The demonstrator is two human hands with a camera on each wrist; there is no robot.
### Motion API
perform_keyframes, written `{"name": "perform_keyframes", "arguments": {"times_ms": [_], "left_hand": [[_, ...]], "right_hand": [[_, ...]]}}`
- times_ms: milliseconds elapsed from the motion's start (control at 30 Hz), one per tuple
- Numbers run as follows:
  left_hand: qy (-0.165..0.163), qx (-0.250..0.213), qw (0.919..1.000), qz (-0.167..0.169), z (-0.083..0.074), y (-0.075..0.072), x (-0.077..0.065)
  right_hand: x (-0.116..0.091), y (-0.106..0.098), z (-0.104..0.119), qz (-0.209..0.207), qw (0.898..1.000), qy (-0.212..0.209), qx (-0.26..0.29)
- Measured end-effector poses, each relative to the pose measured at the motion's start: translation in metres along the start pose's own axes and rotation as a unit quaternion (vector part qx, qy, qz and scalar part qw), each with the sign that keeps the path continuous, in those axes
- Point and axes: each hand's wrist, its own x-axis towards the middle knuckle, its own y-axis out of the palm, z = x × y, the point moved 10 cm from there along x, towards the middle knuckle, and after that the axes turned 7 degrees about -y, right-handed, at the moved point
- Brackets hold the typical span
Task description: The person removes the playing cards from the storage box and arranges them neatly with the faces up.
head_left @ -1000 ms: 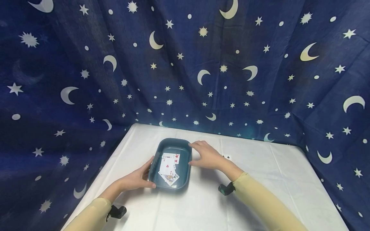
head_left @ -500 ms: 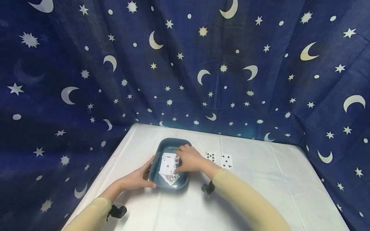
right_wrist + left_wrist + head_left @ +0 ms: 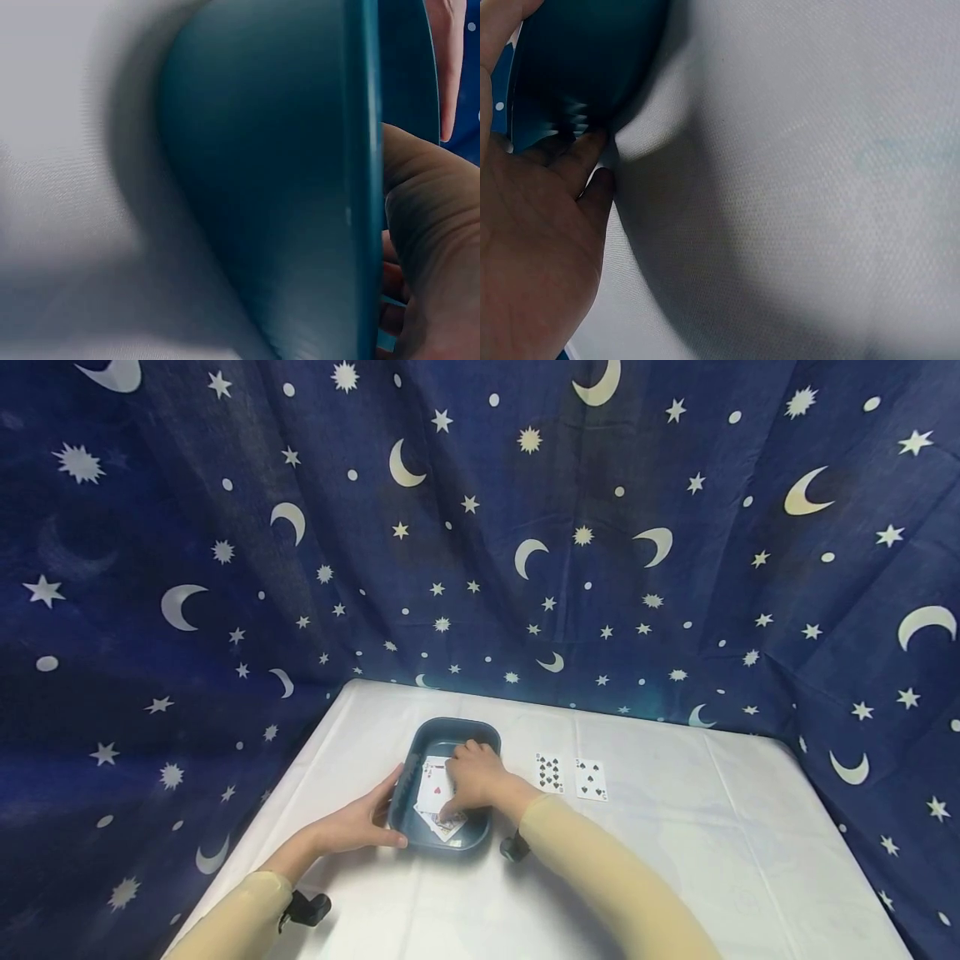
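A dark teal plastic tub [image 3: 454, 727] stands on the white-covered table, with several loose playing cards inside. On top lies a heart card [image 3: 432, 791], partly over a face card [image 3: 441, 827]. My left hand [image 3: 347, 825] holds the tub's left side, thumb at the front corner; in the left wrist view its fingers [image 3: 585, 161] meet the outer wall. Reaching over the right rim, my right hand [image 3: 477, 781] is down in the tub on the cards, its fingertips largely hidden. The right wrist view shows the tub's outer wall [image 3: 262, 150] and that thumb dipping behind the rim.
Two spade cards, one with more pips [image 3: 549, 773] and one with fewer [image 3: 591, 779], lie face up on the table [image 3: 675, 843] right of the tub. A blue star-and-moon curtain [image 3: 480, 527] hangs behind the table and along its sides.
My right hand has moved left from the tub's right rim into the tub and onto the cards. Both spade cards now show fully. My left hand and the tub stay put.
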Motion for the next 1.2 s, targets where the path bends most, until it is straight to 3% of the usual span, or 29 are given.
{"name": "perform_keyframes", "arguments": {"times_ms": [533,833,933,1033,1200], "left_hand": [[0.004,-0.002,1.0,0.0,-0.007,0.0,-0.002],[0.003,0.003,1.0,0.001,-0.008,0.003,-0.003],[0.002,0.004,1.0,-0.001,-0.008,0.002,-0.003],[0.004,-0.001,1.0,-0.003,-0.008,0.001,-0.003],[0.001,-0.004,1.0,-0.009,-0.005,0.001,-0.002]], "right_hand": [[0.001,0.007,0.001,0.012,1.0,0.018,-0.011],[0.001,0.01,-0.002,0.006,1.0,0.023,0.01],[-0.006,-0.001,-0.005,-0.02,0.999,0.017,0.027],[-0.021,-0.026,-0.012,-0.066,0.997,0.012,0.049],[-0.067,-0.069,-0.051,-0.146,0.983,0.04,0.1]]}}
